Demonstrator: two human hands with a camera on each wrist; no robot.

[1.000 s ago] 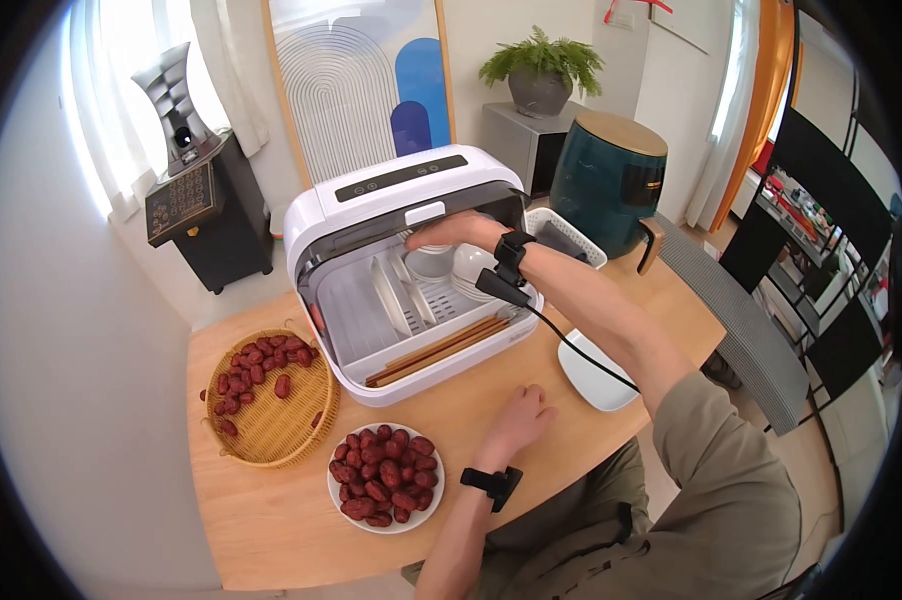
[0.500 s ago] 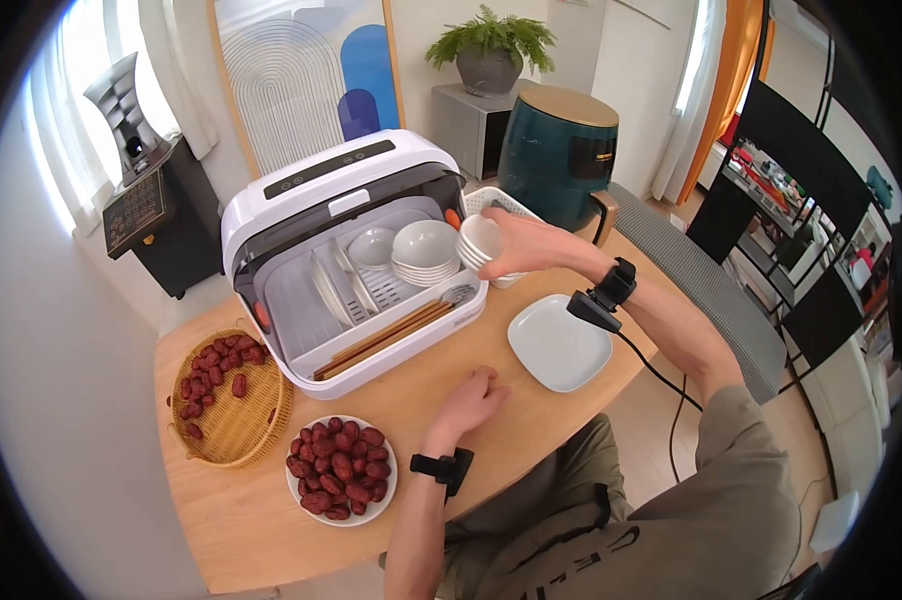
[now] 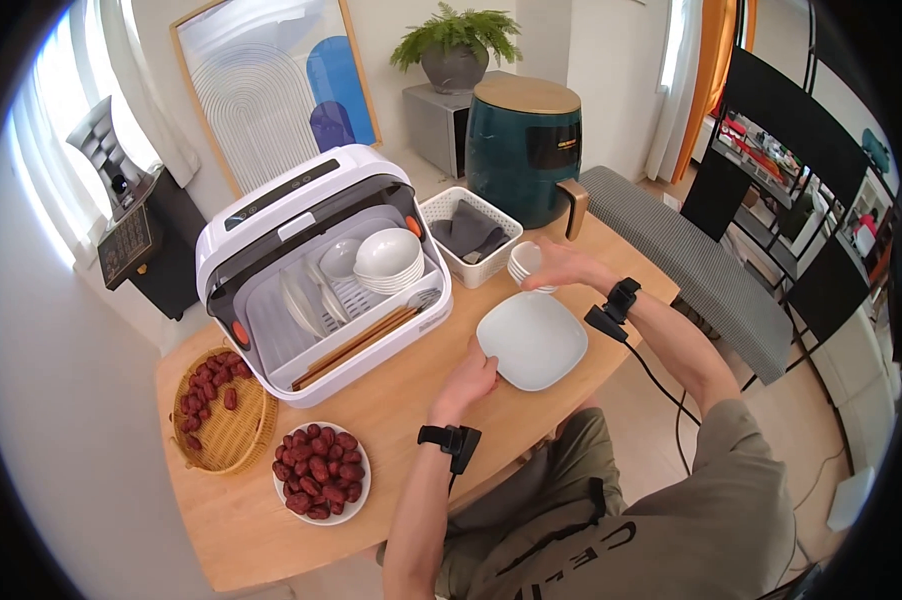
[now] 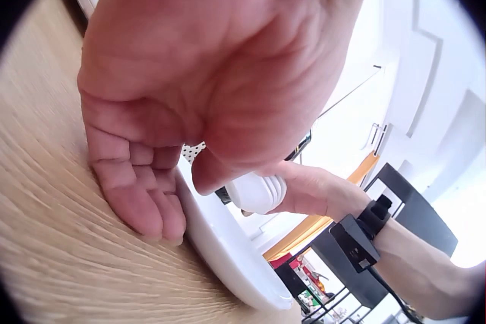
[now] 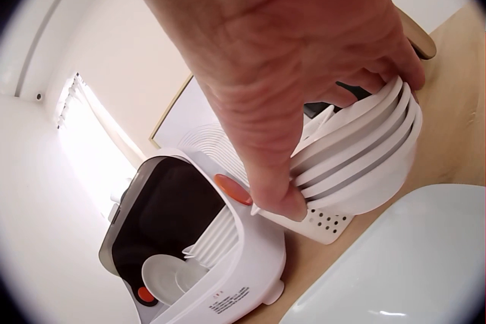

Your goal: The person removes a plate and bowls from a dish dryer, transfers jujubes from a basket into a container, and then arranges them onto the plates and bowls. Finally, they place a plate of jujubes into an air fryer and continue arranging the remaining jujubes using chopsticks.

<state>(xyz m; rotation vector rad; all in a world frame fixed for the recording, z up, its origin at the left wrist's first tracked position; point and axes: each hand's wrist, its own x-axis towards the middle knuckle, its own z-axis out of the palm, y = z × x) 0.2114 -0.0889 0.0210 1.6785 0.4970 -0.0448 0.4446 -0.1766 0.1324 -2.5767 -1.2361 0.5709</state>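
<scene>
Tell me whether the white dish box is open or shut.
Open: the front of the dish box is uncovered, showing the stacked bowls and chopsticks inside.

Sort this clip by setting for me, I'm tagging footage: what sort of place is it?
Probably a home dining area or kitchen corner. A white dish cabinet holding bowls and chopsticks stands on the table, with a framed picture and a potted fern beyond.

A home — curtained window, framed print, potted fern.
</scene>
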